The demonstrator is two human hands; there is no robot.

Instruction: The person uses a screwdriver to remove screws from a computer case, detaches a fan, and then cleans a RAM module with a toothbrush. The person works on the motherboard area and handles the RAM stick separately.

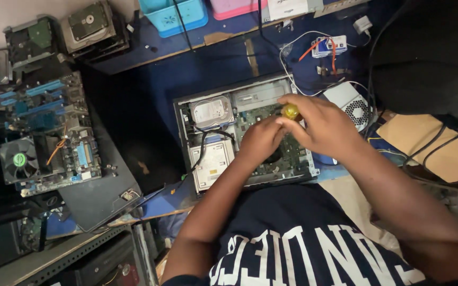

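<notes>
The right hand (322,127) has its fingers curled tight around the round yellow translucent handle of a screwdriver (291,111), gripping it from above; the shaft is hidden beneath the hands. The left hand (261,140) lies just beside it, its fingers bunched low around where the shaft would run, though whether they pinch it cannot be told. Both hands work over the green circuit board (287,151) inside the open grey metal computer case (239,137). Within that case, a silver hard drive (211,112) sits toward its upper left and a pale metal drive box (211,165) toward its lower left. Left of the case, well apart, lies a bare motherboard with blue slots and a black fan (49,132). The work likely goes best with the driver held upright, pressed squarely, and the lower hand steadying the tip.
</notes>
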